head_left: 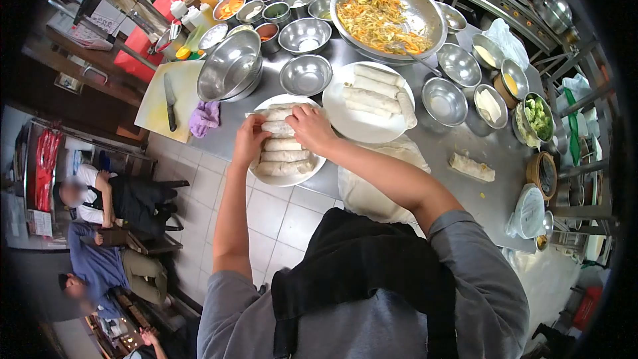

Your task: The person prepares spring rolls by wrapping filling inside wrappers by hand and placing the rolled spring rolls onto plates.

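Observation:
Over a white plate (312, 171) of uncooked spring rolls, both hands grip the two ends of one pale spring roll (277, 128). My left hand (249, 139) has its fingers closed at the left end. At the other end my right hand (311, 129) curls its fingers over the wrapper. More rolls (284, 156) lie side by side on the same plate, nearer to me. A second white plate (339, 119) with several rolls stands just right of my right hand. Below it, a stack of thin wrappers (379, 176) lies by the table edge.
A large steel bowl (435, 23) of shredded filling stands at the back. Empty steel bowls (306, 74) sit behind the plates. A single roll (472, 167) lies at right. To the left are a knife (170, 100) on a cutting board (154, 112) and a purple cloth (205, 118).

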A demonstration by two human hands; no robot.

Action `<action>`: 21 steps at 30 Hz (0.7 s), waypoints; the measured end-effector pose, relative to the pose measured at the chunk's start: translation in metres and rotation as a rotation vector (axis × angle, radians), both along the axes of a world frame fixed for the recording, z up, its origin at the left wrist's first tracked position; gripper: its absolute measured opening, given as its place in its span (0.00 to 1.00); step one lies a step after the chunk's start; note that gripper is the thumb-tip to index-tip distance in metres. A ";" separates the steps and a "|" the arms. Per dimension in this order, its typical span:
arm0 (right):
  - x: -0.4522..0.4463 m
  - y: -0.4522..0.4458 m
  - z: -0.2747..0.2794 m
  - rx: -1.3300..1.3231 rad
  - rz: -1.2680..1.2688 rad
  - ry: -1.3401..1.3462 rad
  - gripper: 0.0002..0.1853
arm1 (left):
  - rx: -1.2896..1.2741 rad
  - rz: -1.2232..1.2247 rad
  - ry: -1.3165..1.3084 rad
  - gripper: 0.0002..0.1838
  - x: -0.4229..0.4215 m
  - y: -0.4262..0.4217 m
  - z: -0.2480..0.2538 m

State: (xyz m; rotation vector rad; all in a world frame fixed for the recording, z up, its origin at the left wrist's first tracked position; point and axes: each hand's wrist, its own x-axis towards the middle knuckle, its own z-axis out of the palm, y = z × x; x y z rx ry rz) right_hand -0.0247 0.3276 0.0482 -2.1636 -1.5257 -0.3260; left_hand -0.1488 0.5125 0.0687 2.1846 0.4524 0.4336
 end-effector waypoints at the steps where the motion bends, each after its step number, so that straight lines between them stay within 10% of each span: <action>1: 0.000 -0.001 -0.001 0.001 0.007 0.015 0.18 | 0.030 -0.014 0.003 0.18 0.000 0.001 -0.003; 13: 0.093 -0.144 0.019 0.157 -0.515 0.185 0.15 | 0.474 -0.084 -0.112 0.20 0.009 -0.033 0.041; 21: 0.099 -0.207 0.017 -0.139 -0.807 0.478 0.33 | 0.369 -0.403 -0.280 0.15 0.109 -0.147 0.063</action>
